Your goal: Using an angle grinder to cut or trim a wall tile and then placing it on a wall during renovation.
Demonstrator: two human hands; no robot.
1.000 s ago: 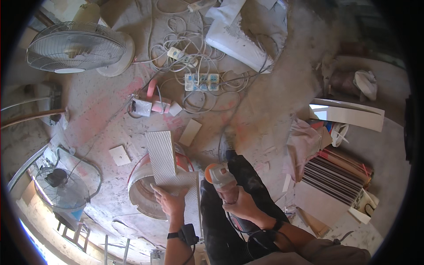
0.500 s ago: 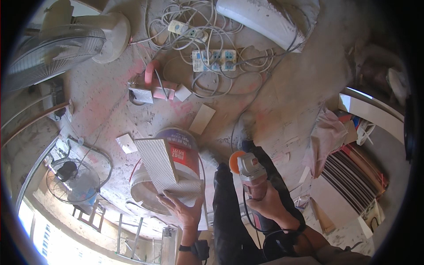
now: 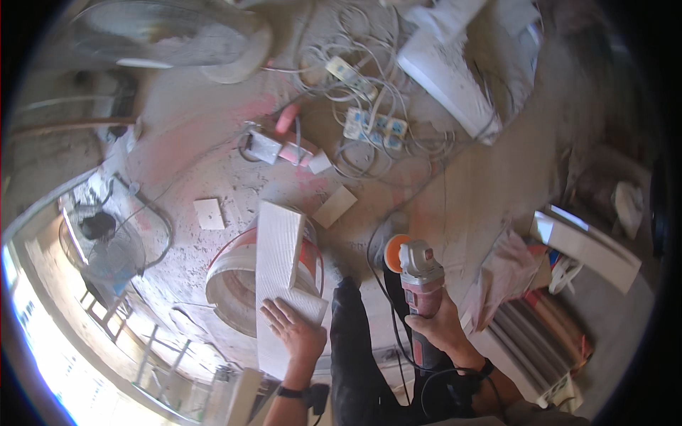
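My left hand (image 3: 298,330) rests flat with fingers apart on a pale, ribbed, L-shaped tile (image 3: 279,238). Beneath the tile is a white bucket with a red band (image 3: 231,305), lying near my dark-trousered legs (image 3: 352,355). My right hand (image 3: 442,323) is closed round the body of a dusty angle grinder (image 3: 420,280), held to the right of the tile, apart from it. The grinder's orange disc (image 3: 393,253) points up and left. A dark cord hangs from the tool past my wrist.
Tangled cables with power strips (image 3: 375,128) lie ahead, beside a red-handled tool (image 3: 288,149) and small tile offcuts (image 3: 334,206). Fans stand at top left (image 3: 163,32) and left (image 3: 99,241). Stacked boards (image 3: 536,341), cloth (image 3: 508,273) and a white sack (image 3: 447,78) sit rightward and ahead.
The whole view has shifted. The grinder in my right hand has moved up and to the right in the picture. The tile under my left hand is angled a little differently.
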